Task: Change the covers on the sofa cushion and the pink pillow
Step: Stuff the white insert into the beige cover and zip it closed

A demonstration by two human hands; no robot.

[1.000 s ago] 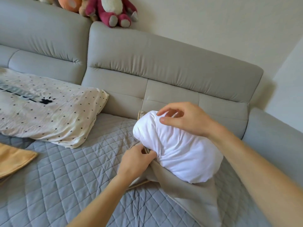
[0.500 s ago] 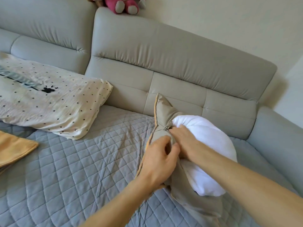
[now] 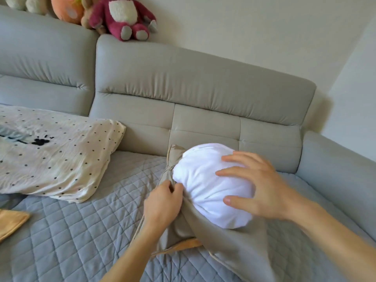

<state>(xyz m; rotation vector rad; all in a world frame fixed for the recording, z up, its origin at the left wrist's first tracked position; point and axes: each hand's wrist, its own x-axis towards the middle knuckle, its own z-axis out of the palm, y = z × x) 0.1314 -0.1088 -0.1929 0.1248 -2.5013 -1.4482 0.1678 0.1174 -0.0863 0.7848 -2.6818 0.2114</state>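
A white cushion insert (image 3: 205, 180) bulges out of a beige cover (image 3: 240, 247) with a pale orange piped edge, lying on the sofa seat. My left hand (image 3: 162, 204) pinches the cover's open edge just below its zipper pull (image 3: 169, 168). My right hand (image 3: 258, 186) lies on the white insert with its fingers spread and pressing into it. A cream pillow with black dots (image 3: 53, 153) rests at the left against the sofa back.
The grey sofa (image 3: 203, 82) has a quilted blue-grey seat pad (image 3: 67, 241). An orange fabric piece (image 3: 12, 220) shows at the left edge. Plush toys (image 3: 124, 17) sit on top of the backrest. The sofa arm (image 3: 337, 171) rises at the right.
My right hand has come away from the cover's opening and now spreads over the white insert. My left hand still holds the cover edge. More of the insert shows outside the cover.
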